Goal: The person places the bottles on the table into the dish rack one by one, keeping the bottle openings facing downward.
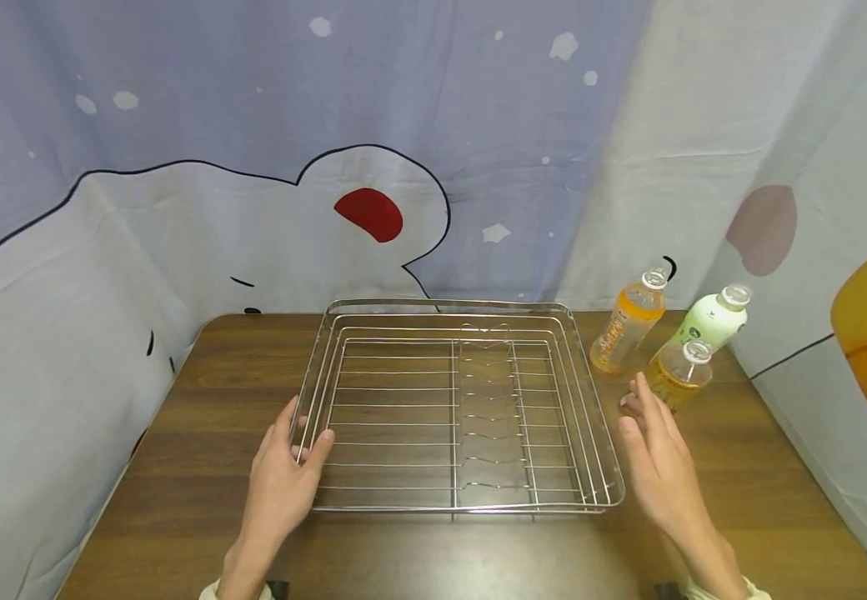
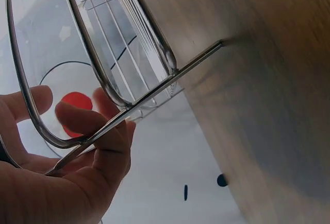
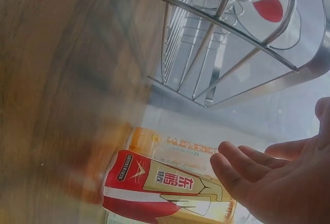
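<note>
A silver wire dish rack (image 1: 493, 507), rectangular with several raised rails and a row of wavy wires, stands on the wooden table. At its left side my left hand (image 1: 282, 479) holds the rail; in the left wrist view the fingers (image 2: 111, 154) curl round the metal wires (image 2: 153, 90). My right hand (image 1: 662, 475) is beside the rack's right end, apart from it, with the fingers extended and nothing held. Just beyond that hand is a bottle of amber drink (image 1: 675, 381), whose red and gold label (image 3: 170, 185) shows in the right wrist view.
Behind the amber bottle, at the table's right rear, stand an orange-labelled bottle (image 1: 624, 327) and a pale green bottle (image 1: 713, 321). A printed cloth (image 1: 253, 225) hangs along the back and sides of the wooden table (image 1: 193, 467).
</note>
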A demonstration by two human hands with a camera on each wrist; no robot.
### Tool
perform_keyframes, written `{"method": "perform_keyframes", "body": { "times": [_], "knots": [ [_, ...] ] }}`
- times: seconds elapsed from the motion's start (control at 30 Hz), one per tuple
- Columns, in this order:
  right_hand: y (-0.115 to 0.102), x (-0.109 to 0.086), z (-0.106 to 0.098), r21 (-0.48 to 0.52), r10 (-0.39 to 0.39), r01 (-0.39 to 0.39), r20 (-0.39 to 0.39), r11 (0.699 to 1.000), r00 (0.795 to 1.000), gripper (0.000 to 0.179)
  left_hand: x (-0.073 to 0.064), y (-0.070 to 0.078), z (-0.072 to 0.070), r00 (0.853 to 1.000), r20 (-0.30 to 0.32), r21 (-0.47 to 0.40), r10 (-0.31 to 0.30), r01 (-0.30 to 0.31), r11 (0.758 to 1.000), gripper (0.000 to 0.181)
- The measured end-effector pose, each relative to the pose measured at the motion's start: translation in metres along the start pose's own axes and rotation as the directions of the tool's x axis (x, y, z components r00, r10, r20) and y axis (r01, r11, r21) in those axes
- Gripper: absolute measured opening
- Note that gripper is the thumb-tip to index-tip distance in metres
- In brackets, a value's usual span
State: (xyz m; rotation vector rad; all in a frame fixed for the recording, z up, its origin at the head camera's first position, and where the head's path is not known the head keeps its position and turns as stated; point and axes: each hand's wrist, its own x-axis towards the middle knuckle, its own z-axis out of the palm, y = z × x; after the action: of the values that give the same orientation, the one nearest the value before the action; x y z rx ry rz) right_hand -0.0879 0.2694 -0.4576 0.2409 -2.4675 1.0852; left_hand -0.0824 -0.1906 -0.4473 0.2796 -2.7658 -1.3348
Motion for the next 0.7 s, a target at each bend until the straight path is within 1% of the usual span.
{"method": "perform_keyframes", "body": {
  "times": [0.1, 0.2, 0.27, 0.33, 0.43, 0.53, 0.7],
  "knots": [
    [0.000, 0.000, -0.001, 0.009, 0.006, -0.005, -0.020, 1.000, 1.000, 0.062, 0.001, 0.000, 0.000, 1.000, 0.009, 0.020, -0.003, 0.002, 1.000, 0.082],
    [-0.002, 0.000, -0.003, 0.005, 0.048, -0.047, -0.067, 0.999, 0.997, 0.060, 0.001, -0.001, 0.000, 1.000, 0.008, 0.030, 0.000, 0.000, 1.000, 0.081],
    [-0.003, -0.001, -0.005, 0.008, 0.090, -0.090, -0.115, 0.996, 0.989, 0.058, 0.001, -0.001, 0.001, 1.000, 0.010, 0.031, 0.001, -0.001, 1.000, 0.082],
    [-0.004, -0.002, -0.007, 0.009, 0.130, -0.131, -0.167, 0.991, 0.977, 0.057, 0.002, -0.001, 0.001, 1.000, 0.011, 0.026, 0.000, 0.000, 1.000, 0.082],
    [-0.002, -0.002, -0.010, 0.027, 0.170, -0.168, -0.249, 0.985, 0.954, 0.055, 0.002, -0.001, 0.000, 1.000, 0.016, 0.022, -0.003, 0.003, 1.000, 0.082],
    [0.000, -0.001, -0.013, 0.038, 0.202, -0.201, -0.322, 0.979, 0.925, 0.052, 0.002, -0.001, 0.000, 1.000, 0.015, 0.021, -0.004, 0.004, 1.000, 0.083],
    [0.007, -0.002, -0.017, 0.078, 0.290, -0.284, -0.414, 0.956, 0.863, 0.047, 0.002, -0.001, 0.000, 1.000, 0.015, 0.029, -0.003, 0.002, 1.000, 0.083]
  ]
}}
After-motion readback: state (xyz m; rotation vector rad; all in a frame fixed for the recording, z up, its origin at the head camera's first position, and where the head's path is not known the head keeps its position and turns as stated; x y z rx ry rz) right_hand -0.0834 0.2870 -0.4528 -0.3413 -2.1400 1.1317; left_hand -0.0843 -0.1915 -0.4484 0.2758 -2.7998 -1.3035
